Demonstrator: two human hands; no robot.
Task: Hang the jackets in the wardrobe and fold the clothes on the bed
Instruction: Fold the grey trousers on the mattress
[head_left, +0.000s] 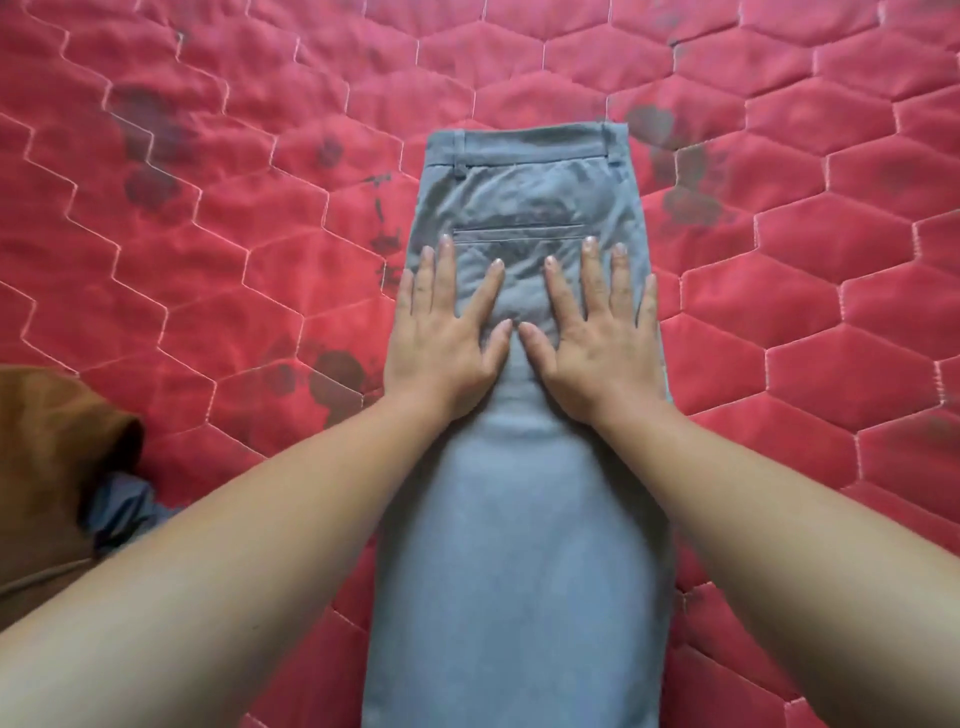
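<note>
Grey trousers (519, 545) flat on red quilted bed (208, 234), waistband toward 12 o'clock. Left hand (447, 332), right hand (597, 338) side by side, fingers spread, pressing trousers below back pocket, gripping nothing. Brown garment (47, 467) at 8 o'clock.

Before you, the trousers (519, 545) are a plain, pale grey-blue, unpatterned from waistband to leg, with the pocket seam (517, 228) drawn as a thin, darker blue-grey line. The bed cover (779, 260) beneath them is a strong coral red, quilted all over in a honeycomb of hexagons whose stitching shows pale pink to white. Dark smudges (150, 130), grey to near black, mottle the red in scattered clusters on both sides of the trousers, heaviest at your upper left. At your left edge a garment (47, 457) is plain rust brown, falling to dark shadow at its fold; the crumpled cloth (124, 509) beside it is a dull slate blue.
</note>
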